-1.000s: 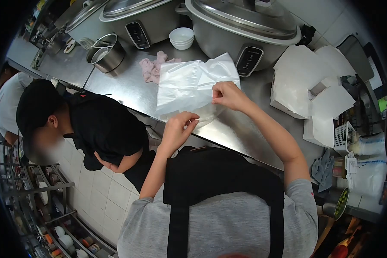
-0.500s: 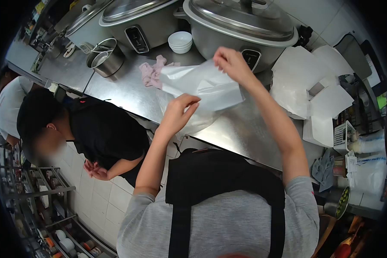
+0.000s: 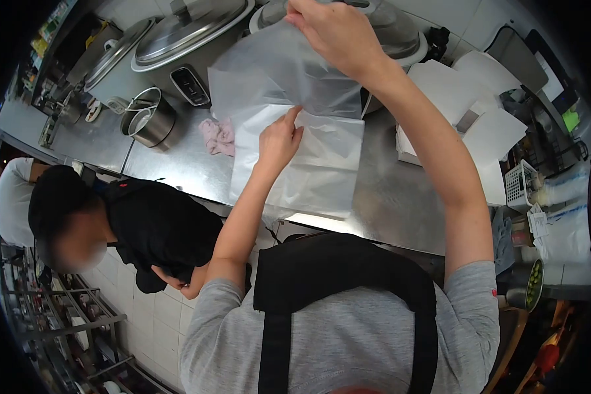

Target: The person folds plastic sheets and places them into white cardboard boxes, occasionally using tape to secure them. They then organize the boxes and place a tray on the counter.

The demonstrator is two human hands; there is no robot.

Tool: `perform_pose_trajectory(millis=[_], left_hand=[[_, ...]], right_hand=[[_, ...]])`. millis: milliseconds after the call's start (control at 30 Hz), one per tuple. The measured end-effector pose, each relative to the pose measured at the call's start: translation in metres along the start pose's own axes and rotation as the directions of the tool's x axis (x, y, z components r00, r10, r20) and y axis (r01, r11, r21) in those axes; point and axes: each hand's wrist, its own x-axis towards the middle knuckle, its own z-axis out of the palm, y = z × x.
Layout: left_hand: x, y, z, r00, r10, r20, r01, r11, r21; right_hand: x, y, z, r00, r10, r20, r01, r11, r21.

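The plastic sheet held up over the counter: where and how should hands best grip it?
Probably by its raised upper edge, pinched from the right, as the right hand has it: the plastic sheet is thin and hangs limp from there. The left hand might add the left edge, coming from the left, since that edge spreads out clear of both hands.

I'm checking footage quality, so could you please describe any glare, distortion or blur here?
All in the head view: glare on the steel counter and sheen on the plastic; wide-angle curving, with black corners; a blurred patch over the co-worker's face.
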Motion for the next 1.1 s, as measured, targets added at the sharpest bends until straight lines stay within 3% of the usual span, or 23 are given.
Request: perform_pose_trajectory(millis=[67, 200, 267, 300, 367, 500, 567, 600, 667, 733, 767, 867, 933, 1000, 1067, 1100], left_hand=[[0.004, 0.001, -0.001, 0.999, 0.023, 0.038, -0.025, 0.999, 0.048], [0.023, 0.000, -0.005, 0.989, 0.104, 0.108, -0.113, 0.991, 0.073], [0.034, -0.007, -0.004, 0.927, 0.266, 0.264, -0.309, 0.941, 0.138], [0.034, -0.008, -0.007, 0.924, 0.274, 0.266, -0.317, 0.939, 0.134], [0.032, -0.011, -0.021, 0.888, 0.394, 0.236, -0.383, 0.919, -0.094], [0.017, -0.004, -0.094, 0.915, 0.116, 0.385, -0.127, 0.992, 0.003], [0.013, -0.008, -0.118, 0.919, 0.087, 0.386, -0.106, 0.994, 0.030], [0.012, -0.013, -0.122, 0.927, 0.094, 0.364, -0.082, 0.995, -0.049], [0.014, -0.032, -0.123, 0.913, 0.048, 0.406, -0.020, 0.997, -0.073], [0.021, -0.051, -0.115, 0.861, -0.157, 0.484, 0.223, 0.971, -0.082], [0.028, -0.053, -0.104, 0.856, -0.133, 0.499, 0.205, 0.975, -0.091], [0.044, -0.054, -0.068, 0.806, -0.133, 0.577, 0.195, 0.980, -0.046], [0.053, -0.051, -0.044, 0.762, -0.172, 0.625, 0.176, 0.983, 0.055], [0.060, -0.047, -0.033, 0.757, -0.147, 0.636, 0.142, 0.988, 0.058], [0.060, -0.047, -0.033, 0.748, -0.112, 0.654, 0.082, 0.994, 0.077], [0.058, -0.043, -0.039, 0.794, -0.146, 0.590, 0.125, 0.989, 0.075]], right_hand=[[0.006, -0.001, -0.006, 0.996, -0.083, -0.016, 0.083, 0.996, 0.020], [0.007, -0.001, -0.012, 0.996, -0.084, -0.014, 0.084, 0.995, 0.049], [0.005, 0.000, -0.018, 0.999, -0.045, -0.002, 0.045, 0.999, 0.029], [0.002, 0.003, -0.022, 0.999, -0.041, -0.004, 0.041, 0.999, 0.022], [-0.010, 0.018, -0.039, 0.992, 0.123, 0.006, -0.122, 0.991, -0.057], [-0.074, 0.077, -0.088, 0.935, 0.353, -0.035, -0.351, 0.906, -0.234], [-0.125, 0.106, -0.108, 0.866, 0.466, -0.184, -0.491, 0.861, -0.134], [-0.149, 0.108, -0.123, 0.852, 0.483, -0.199, -0.515, 0.841, -0.164], [-0.196, 0.107, -0.151, 0.691, 0.684, -0.232, -0.721, 0.673, -0.165], [-0.249, 0.115, -0.175, 0.609, 0.742, -0.280, -0.792, 0.589, -0.162], [-0.274, 0.119, -0.187, 0.539, 0.785, -0.306, -0.841, 0.525, -0.134], [-0.333, 0.132, -0.219, 0.453, 0.851, -0.267, -0.892, 0.432, -0.133], [-0.358, 0.135, -0.237, 0.438, 0.851, -0.289, -0.899, 0.406, -0.167], [-0.378, 0.141, -0.253, 0.504, 0.801, -0.324, -0.862, 0.442, -0.248], [-0.395, 0.147, -0.272, 0.503, 0.805, -0.316, -0.859, 0.427, -0.281], [-0.400, 0.150, -0.279, 0.508, 0.812, -0.289, -0.853, 0.425, -0.303]])
